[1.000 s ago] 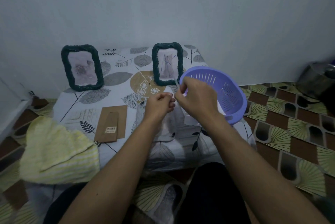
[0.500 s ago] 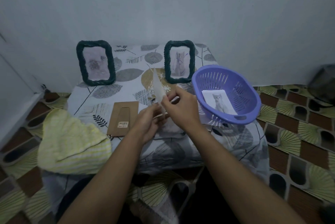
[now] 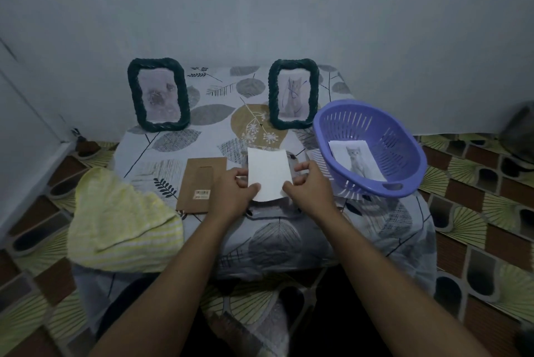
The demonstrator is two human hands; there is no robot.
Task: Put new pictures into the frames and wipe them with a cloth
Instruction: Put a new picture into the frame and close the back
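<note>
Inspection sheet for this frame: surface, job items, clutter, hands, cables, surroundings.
Surface: table under a leaf-print cover.
Job's things: left frame and right frame upright at the back, a picture in each; white sheet held over the table; cat picture in the basket; brown board flat; yellow cloth at the left front corner.
Clutter: nothing seen.
Hands: left hand and right hand both pinch the sheet.
Cables: nothing seen.
Surroundings: plain wall; patterned floor; dark object at the right edge.

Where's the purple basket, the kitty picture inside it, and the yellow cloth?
purple basket (image 3: 404,154): head view, on its slotted right inner wall.
kitty picture (image 3: 354,160): head view, on the cat in the middle of the sheet.
yellow cloth (image 3: 121,220): head view, on the middle of the cloth.
</note>
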